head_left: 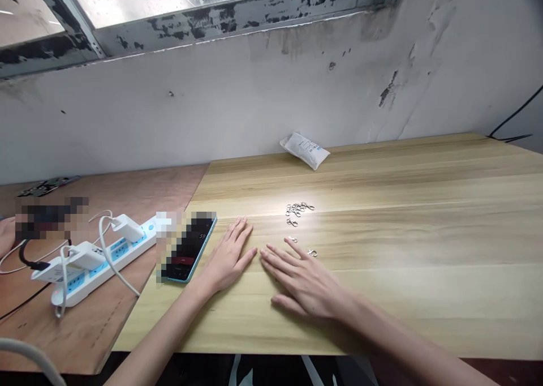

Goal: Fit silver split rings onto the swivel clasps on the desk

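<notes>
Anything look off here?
Two silver lobster clasps sit apart from the clasp pile, by the right hand, as if strayed. The wall above the desk is also stained and peeling.

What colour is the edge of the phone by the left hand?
Light blue: the phone's edge shows it best in the head view.

blurred: phone point(189, 249) corners, dark object point(48, 217) | too small: white packet point(304, 150) label, metal clasps point(299, 211) detail

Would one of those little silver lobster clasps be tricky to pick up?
This lobster clasp looks tiny and metal, so probably light yet stiff; on the smooth wooden tabletop it may skid when pinched, and its curved shape could rock if nudged.
</notes>
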The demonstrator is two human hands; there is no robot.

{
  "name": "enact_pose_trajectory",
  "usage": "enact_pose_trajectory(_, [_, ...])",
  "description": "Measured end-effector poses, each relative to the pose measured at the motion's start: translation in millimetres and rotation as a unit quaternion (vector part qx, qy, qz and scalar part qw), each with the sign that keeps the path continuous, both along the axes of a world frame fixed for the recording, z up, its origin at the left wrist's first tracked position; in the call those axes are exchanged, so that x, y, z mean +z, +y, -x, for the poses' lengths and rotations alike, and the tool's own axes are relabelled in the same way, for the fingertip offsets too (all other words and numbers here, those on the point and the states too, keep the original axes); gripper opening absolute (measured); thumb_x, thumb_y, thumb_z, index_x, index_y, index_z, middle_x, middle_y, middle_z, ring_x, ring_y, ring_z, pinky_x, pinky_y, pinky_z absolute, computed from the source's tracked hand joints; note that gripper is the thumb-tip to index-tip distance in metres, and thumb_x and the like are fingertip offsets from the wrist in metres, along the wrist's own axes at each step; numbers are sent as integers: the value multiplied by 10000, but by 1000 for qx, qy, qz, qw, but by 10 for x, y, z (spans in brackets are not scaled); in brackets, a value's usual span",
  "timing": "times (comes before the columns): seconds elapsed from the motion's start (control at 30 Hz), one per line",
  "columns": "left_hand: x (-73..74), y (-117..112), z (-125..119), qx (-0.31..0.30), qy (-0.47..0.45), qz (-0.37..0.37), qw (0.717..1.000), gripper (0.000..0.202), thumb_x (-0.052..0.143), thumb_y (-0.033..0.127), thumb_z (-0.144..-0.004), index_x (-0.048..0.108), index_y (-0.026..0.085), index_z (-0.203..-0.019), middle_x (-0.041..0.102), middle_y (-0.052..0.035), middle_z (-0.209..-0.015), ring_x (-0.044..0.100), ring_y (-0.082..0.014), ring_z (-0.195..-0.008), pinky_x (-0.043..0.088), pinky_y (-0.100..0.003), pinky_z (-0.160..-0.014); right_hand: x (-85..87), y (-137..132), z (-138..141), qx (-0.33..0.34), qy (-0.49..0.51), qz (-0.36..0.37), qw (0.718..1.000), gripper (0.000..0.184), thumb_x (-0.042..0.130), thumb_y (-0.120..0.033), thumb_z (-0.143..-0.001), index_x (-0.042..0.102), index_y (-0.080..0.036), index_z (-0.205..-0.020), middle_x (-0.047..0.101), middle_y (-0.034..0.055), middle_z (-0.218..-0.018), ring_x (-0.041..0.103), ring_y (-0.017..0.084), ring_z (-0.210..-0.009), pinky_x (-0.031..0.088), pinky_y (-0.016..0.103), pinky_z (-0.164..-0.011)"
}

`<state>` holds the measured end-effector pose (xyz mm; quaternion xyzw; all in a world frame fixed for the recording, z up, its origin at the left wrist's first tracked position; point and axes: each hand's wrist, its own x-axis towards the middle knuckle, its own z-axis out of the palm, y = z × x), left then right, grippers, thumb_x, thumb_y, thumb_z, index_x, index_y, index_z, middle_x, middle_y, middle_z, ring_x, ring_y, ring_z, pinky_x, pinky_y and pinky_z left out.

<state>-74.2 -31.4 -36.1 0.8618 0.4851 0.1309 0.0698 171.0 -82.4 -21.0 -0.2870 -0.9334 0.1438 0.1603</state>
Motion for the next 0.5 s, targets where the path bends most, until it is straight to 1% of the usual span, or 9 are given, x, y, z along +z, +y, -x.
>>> enact_pose_trajectory(0.1, [-40,92,-65,3,-32,2,999,475,351,339,-1002,395,179,-1448,346,-113,-1553,293,-221,-1455,266,-453,-1207,-52,175,28,-28,-5,-20,999,567,332,-399,-1010,309,-130,-1508,336,109,-1544,218,233,-1470,84,499,-1230])
enact_pose_trajectory(0.17, [-65,166,-106,0,-51,0,999,446,337,297,-1003,425,178,-1424,392,-112,-1528,339,-212,-1434,297,-443,-1197,-95,281,28,-58,-3,-32,998,521,326,-346,-1013,372,-123,-1481,381,119,-1523,262,245,-1456,140,508,-1221])
enact_pose_trajectory(0.27, [-87,277,-159,-12,-65,-11,998,414,317,238,-999,464,175,-1381,436,-114,-1499,374,-201,-1416,323,-428,-1186,-174,398,-36,-117,17,-37,992,442,332,-236,-1005,499,-143,-1403,480,119,-1460,355,267,-1415,294,529,-1167])
enact_pose_trajectory(0.3, [-88,312,-181,-18,-65,-12,998,409,311,225,-997,470,173,-1371,441,-114,-1495,374,-200,-1416,330,-425,-1183,-203,421,-75,-127,26,-35,991,427,345,-202,-995,533,-151,-1375,498,117,-1445,397,267,-1391,341,524,-1144])
enact_pose_trajectory(0.33, [-86,345,-210,-24,-63,-14,998,405,307,217,-996,476,162,-1359,446,-120,-1490,377,-201,-1414,336,-422,-1179,-233,434,-120,-133,37,-37,990,424,346,-169,-987,552,-149,-1357,511,120,-1434,426,264,-1373,371,512,-1131])
enact_pose_trajectory(0.43, [-51,421,-364,-52,-50,-32,997,378,330,229,-993,499,143,-1320,465,-136,-1468,388,-214,-1404,337,-428,-1173,-314,409,-256,-122,56,-51,990,439,339,-117,-963,567,-121,-1338,526,143,-1416,474,267,-1338,426,489,-1099])
enact_pose_trajectory(0.5, [-6,446,-525,-53,-41,-65,996,358,405,250,-974,498,178,-1311,489,-120,-1446,407,-236,-1385,312,-480,-1173,-350,347,-330,-120,69,-62,988,449,332,-99,-954,572,-130,-1333,530,143,-1412,491,260,-1324,444,476,-1089])
